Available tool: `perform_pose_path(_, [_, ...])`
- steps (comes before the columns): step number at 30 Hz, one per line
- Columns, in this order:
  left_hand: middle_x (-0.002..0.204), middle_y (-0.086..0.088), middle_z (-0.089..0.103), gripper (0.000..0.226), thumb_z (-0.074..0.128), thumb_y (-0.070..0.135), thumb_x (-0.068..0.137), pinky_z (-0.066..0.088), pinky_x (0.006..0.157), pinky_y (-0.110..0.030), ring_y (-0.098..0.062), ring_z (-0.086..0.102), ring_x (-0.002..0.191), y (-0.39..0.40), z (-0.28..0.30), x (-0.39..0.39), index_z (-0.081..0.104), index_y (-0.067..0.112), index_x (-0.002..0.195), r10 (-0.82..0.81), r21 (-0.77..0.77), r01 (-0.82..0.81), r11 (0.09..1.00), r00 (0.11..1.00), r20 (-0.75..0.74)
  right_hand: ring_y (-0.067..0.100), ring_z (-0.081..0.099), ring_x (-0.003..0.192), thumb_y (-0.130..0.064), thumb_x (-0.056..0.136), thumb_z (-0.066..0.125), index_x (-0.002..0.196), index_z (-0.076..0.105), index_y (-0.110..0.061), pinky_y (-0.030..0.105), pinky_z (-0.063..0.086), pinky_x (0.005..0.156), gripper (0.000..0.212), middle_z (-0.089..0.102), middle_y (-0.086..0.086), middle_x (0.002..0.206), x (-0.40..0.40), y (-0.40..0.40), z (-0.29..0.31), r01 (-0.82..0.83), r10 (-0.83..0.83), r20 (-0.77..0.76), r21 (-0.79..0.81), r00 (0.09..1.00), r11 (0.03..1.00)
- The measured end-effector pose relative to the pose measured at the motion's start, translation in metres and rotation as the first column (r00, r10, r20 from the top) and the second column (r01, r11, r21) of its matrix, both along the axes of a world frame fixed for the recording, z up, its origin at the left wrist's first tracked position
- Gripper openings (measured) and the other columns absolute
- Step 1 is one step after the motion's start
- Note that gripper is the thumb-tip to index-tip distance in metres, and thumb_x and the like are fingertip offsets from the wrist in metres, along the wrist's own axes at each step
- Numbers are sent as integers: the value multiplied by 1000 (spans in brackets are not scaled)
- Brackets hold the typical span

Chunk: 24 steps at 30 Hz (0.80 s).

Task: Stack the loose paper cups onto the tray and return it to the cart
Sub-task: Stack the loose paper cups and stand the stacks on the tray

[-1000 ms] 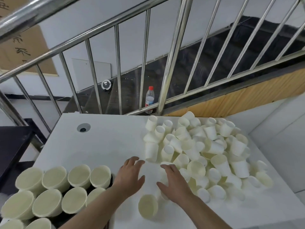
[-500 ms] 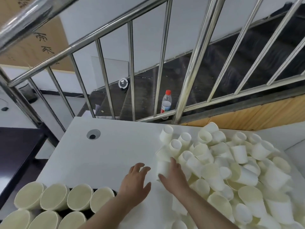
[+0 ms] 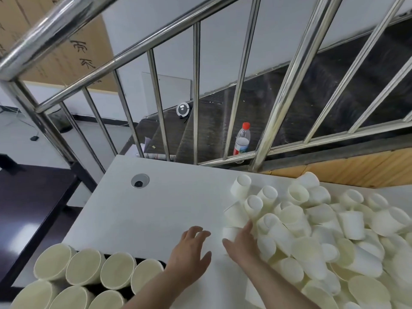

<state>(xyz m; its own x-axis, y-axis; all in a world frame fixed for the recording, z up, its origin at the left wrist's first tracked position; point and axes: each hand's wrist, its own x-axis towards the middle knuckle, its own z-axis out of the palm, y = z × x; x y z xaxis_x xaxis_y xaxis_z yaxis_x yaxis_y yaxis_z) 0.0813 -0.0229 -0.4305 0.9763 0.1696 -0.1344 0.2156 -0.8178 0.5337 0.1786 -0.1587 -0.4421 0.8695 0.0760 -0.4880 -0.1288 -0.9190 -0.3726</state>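
White desk (image 3: 156, 208) stood below steel railing (image 3: 138, 56). Right hand (image 3: 242, 241) had advanced into paper cup pile (image 3: 312, 230), fingers curling around one cup (image 3: 230, 233). Left hand (image 3: 189, 253) hovered, fingers spread. Stacked cups (image 3: 84, 270) sat lower left. Pickup starting.

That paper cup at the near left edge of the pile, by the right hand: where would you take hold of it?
Grip the paper cup round its side wall, coming from the bare table on its left. It seems to lie on its side at the pile's edge; other cups crowd its right. The right hand is already against it.
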Motion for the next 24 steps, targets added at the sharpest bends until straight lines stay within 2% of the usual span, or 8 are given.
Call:
perform_pose_path(3, [138,11,38,47,51,38,93,43,94,-20,-6,41,125,1,-5,8,41,27,137,54,-107,-52,993,998,10,27,47,127,-38,87,60,150,-19,-9,30,42,95,105,43,8,144,-3,-3,3,2,1,-31,83,1000,997])
perform_pose_path(5, [136,9,43,46,53,38,92,39,97,-18,-5,45,122,0,-6,14,45,24,135,119,-184,-117,976,993,-1,24,50,124,-33,85,64,151,-13,-11,24,39,88,104,45,4,141,-6,-6,7,-39,51,-63,169,997,985])
perform_pose_path(9, [136,8,44,57,58,50,87,39,100,-22,-8,48,122,-1,-5,25,44,26,137,178,-300,-203,932,978,-109,14,50,117,-30,79,75,151,2,-25,26,43,97,103,43,-7,128,-16,-14,10,-110,152,-94,348,984,931])
perform_pose_path(12, [135,9,45,67,63,56,81,42,98,-24,-8,49,119,-2,-5,29,42,27,138,183,-366,-230,902,970,-159,9,50,112,-25,76,80,149,14,-31,22,45,94,99,43,-10,125,-20,-19,9,-163,208,-69,407,976,899])
perform_pose_path(18, [129,11,50,72,73,51,73,48,92,-24,-6,54,111,-1,-5,31,45,27,135,139,-446,-218,868,969,-204,9,52,113,-24,73,81,147,22,-33,23,45,97,95,47,-10,129,-20,-19,5,-214,244,-14,434,970,875])
perform_pose_path(21, [130,8,49,71,74,42,74,44,93,-21,-8,52,113,0,-5,33,45,24,136,151,-403,-216,890,971,-186,8,51,115,-27,75,78,147,21,-32,20,43,98,92,47,-11,132,-19,-18,4,-270,282,32,408,959,872])
perform_pose_path(24, [133,7,45,70,71,38,76,42,89,-19,-10,51,115,6,-4,34,43,23,138,172,-311,-216,925,971,-164,4,36,128,-29,80,70,148,18,-34,17,34,101,86,37,-15,136,-15,-20,6,-358,333,133,335,934,872])
